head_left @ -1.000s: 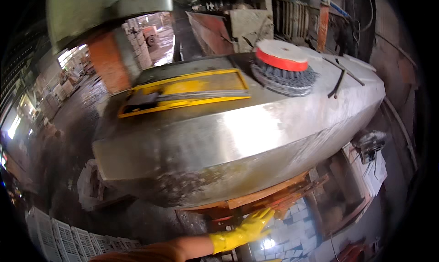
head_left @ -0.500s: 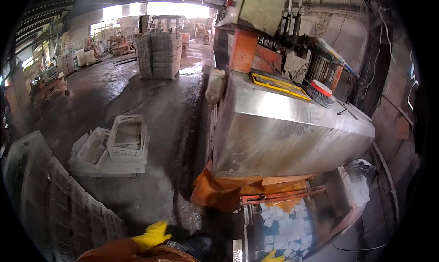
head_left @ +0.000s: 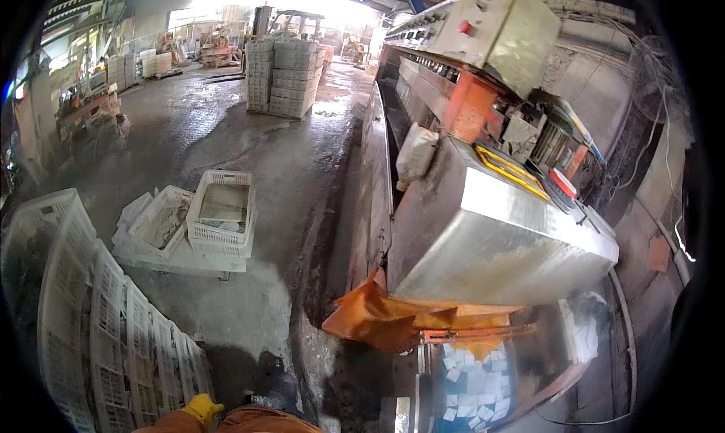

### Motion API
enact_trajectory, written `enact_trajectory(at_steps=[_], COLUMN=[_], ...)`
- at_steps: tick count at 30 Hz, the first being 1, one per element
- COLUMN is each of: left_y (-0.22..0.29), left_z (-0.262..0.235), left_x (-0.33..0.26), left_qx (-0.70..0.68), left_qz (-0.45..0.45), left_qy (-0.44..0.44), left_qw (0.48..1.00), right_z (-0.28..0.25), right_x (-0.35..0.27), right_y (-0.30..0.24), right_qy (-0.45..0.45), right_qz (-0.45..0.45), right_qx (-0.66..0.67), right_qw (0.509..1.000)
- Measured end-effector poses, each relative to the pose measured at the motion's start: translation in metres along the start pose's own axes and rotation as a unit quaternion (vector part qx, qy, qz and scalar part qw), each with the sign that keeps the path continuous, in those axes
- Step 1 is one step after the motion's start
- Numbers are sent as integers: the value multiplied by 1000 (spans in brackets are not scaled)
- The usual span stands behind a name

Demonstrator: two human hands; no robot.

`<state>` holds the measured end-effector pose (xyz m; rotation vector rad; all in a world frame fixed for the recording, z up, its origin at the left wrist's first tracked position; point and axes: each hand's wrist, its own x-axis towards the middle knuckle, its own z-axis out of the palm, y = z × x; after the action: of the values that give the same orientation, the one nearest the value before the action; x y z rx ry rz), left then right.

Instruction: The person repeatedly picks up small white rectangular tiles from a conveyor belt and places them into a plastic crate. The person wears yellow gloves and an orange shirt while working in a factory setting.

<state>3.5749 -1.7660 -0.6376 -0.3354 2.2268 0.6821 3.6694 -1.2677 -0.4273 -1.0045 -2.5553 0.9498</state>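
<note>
My left hand (head_left: pixel 202 408), in a yellow glove, is low in the view beside the stacked white crates (head_left: pixel 140 335). Its fingers look loosely bent and slightly apart, with nothing visible in them. My right hand is out of view. On the lower right, many small white tiles (head_left: pixel 476 380) lie scattered over a blue belt (head_left: pixel 447 391). An orange flap (head_left: pixel 370 312) hangs above the belt's far end, under a large metal machine housing (head_left: pixel 468 252).
Two white crates, one a basket (head_left: pixel 219 225), rest on a low pallet at left. A control box (head_left: pixel 483 32) with a red button tops the machine. A brush (head_left: pixel 563 187) and a yellow frame (head_left: pixel 513 172) lie on the housing. Farther off stand stacked crates (head_left: pixel 294 74).
My left hand has moved left and down, toward the crate stack. My right hand has left the view from beside the tiles. The view has turned, showing more of the control box.
</note>
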Motion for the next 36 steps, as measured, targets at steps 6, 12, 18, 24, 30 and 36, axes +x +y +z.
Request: enact_trajectory(at_steps=[6,12,18,24,30,36], left_y=[25,62,66,94,43,112], left_z=[-55,-167,-270,-367,-368,-418], left_x=[105,137,140,187,251,265], left_qx=[-42,-202,-133,-187,-179,-209], left_qz=[118,54,111,84,1,-172], left_qy=[79,71,93,168,197,-141], left_qw=[989,975,980,964,964,952], right_z=[93,147,146,130,145,182], right_x=[26,128,262,397,490,684], right_y=[-80,-216,-414,-548,-634,-606], right_qy=[-238,-256,-87,125,87,402], right_qz=[3,-73,-243,-292,-219,-354], right_qx=[66,16,-48,-135,-184,-463], right_qw=[969,964,965,938,954,706])
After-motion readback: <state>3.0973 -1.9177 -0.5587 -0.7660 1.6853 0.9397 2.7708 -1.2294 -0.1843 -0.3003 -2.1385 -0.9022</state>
